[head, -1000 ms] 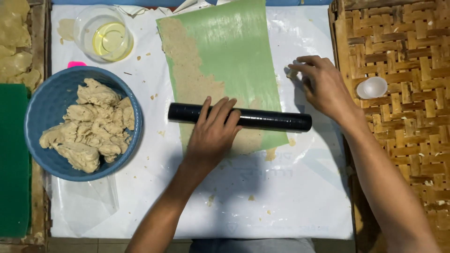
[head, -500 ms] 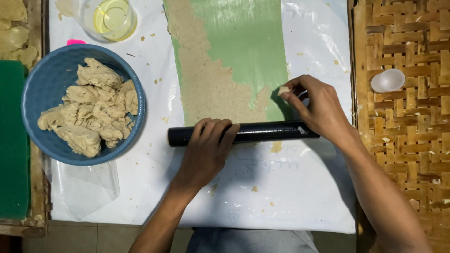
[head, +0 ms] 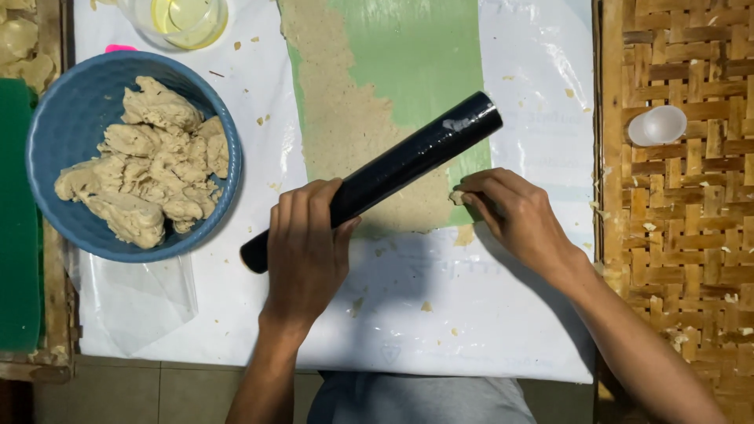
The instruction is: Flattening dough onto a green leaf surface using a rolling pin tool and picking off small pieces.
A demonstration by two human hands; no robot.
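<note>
My left hand point(head: 305, 243) grips a black rolling pin point(head: 416, 155) near its lower left end; the pin lies tilted, its far end up to the right over a green sheet point(head: 416, 55). A thin layer of beige dough point(head: 345, 133) covers the left and lower part of that sheet. My right hand point(head: 518, 216) rests at the sheet's lower right corner, fingertips pinching a small bit of dough point(head: 457, 197). A blue bowl point(head: 47, 141) full of beige dough lumps point(head: 145, 165) stands to the left.
White plastic sheeting point(head: 440, 314) with dough crumbs covers the table. A clear cup of yellowish liquid point(head: 187, 17) stands at the top. A woven bamboo mat point(head: 683, 220) with a small white cap point(head: 660, 126) lies right. A green board point(head: 17, 228) sits far left.
The rolling pin has turned from lying level to tilted, its right end swung up. My right hand left the pin's end and moved down to the sheet's corner with a dough bit.
</note>
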